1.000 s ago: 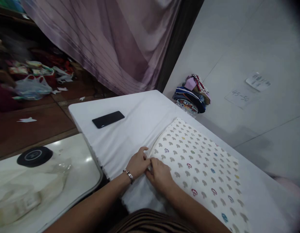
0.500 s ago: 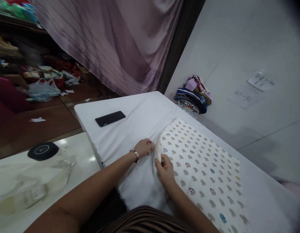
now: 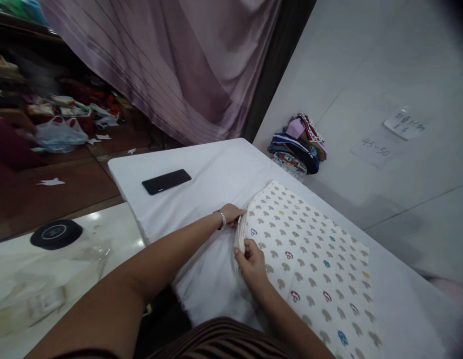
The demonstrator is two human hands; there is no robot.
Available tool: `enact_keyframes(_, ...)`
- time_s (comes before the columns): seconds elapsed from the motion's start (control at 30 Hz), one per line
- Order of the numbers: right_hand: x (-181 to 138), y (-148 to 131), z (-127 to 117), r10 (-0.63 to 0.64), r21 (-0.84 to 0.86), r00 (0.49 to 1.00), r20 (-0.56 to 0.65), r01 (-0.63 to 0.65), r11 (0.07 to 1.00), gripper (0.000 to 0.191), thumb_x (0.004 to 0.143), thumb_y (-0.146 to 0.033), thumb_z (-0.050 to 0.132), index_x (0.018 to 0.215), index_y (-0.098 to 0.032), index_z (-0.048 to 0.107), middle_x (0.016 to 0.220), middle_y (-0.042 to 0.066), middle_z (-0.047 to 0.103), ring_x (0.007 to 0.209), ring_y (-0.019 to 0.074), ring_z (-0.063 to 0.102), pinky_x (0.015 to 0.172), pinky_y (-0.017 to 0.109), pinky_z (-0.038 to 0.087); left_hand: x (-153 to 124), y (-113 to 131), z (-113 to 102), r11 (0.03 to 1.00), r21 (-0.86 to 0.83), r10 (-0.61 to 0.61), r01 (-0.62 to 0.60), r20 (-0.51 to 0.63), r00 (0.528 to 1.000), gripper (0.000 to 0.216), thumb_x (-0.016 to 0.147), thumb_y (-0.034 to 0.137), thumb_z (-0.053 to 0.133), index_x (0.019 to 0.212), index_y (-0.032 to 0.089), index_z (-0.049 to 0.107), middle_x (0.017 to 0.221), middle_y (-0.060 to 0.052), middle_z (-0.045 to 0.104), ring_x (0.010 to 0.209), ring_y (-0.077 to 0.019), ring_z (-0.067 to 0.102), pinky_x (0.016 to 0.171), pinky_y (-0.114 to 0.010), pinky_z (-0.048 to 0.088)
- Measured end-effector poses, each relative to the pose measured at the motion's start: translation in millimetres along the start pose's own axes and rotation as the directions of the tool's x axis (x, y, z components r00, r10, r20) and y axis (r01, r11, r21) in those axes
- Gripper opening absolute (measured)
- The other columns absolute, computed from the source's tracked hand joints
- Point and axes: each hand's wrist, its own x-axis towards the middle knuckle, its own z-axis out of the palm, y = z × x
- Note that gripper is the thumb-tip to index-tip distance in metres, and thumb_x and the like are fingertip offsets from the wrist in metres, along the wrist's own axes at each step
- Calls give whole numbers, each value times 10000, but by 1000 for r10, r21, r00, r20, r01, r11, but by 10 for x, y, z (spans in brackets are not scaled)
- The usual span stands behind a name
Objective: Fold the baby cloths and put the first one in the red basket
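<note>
A folded stack of white fabric [image 3: 310,249], printed with small grey and coloured mushroom-like shapes, lies on a white-covered table [image 3: 212,164]. Its layered edge curves along the left side. My left hand [image 3: 232,215], with a metal band at the wrist, has its fingertips closed at the upper part of that edge; some fingers are hidden behind it. Lower down, my right hand [image 3: 251,264] pinches the same edge, thumb at the side and curled fingers over the top layer.
A black phone [image 3: 166,181] lies on the table's left part. Lower left, a glossy white surface [image 3: 119,234] carries a round black object [image 3: 56,234] and clear plastic packaging. A pile of folded cloths [image 3: 299,144] sits by the wall. A mauve curtain [image 3: 171,65] hangs behind.
My left hand has moved up and right along the fabric's edge and now touches it. My right hand keeps its grip in nearly the same place. The view has shifted slightly.
</note>
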Motion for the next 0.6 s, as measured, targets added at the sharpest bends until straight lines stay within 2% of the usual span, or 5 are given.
enact_keyframes(0.2, 26, -44, -3, -29, -102, 998, 56, 35, 994, 139, 768, -326, 535, 737, -219, 452, 566, -73, 389, 513, 96, 365, 495, 230, 276, 18, 76, -59, 998, 60, -32, 32, 4, 999, 271, 736, 313, 528, 520, 149, 527, 366, 8, 470, 383, -103, 459, 425, -206, 344)
enact_keyframes(0.43, 25, -65, -19, -1, -25, 1000, -4, 1, 1000, 158, 768, -336, 532, 716, -216, 445, 558, -75, 366, 507, 93, 362, 482, 222, 285, -62, 80, -47, 999, -16, -46, 48, 83, 995, 255, 821, 314, 459, 659, 140, 552, 559, -5, 592, 509, -94, 569, 460, -173, 406)
enact_keyframes(0.6, 16, -66, 2, -28, -89, 999, 37, 31, 996, 143, 768, -319, 532, 729, -207, 452, 560, -77, 389, 505, 86, 367, 491, 216, 278, -37, 49, -38, 995, 84, -55, 48, 79, 995, 185, 778, 263, 499, 665, 134, 570, 563, -5, 604, 496, -94, 563, 473, -181, 438)
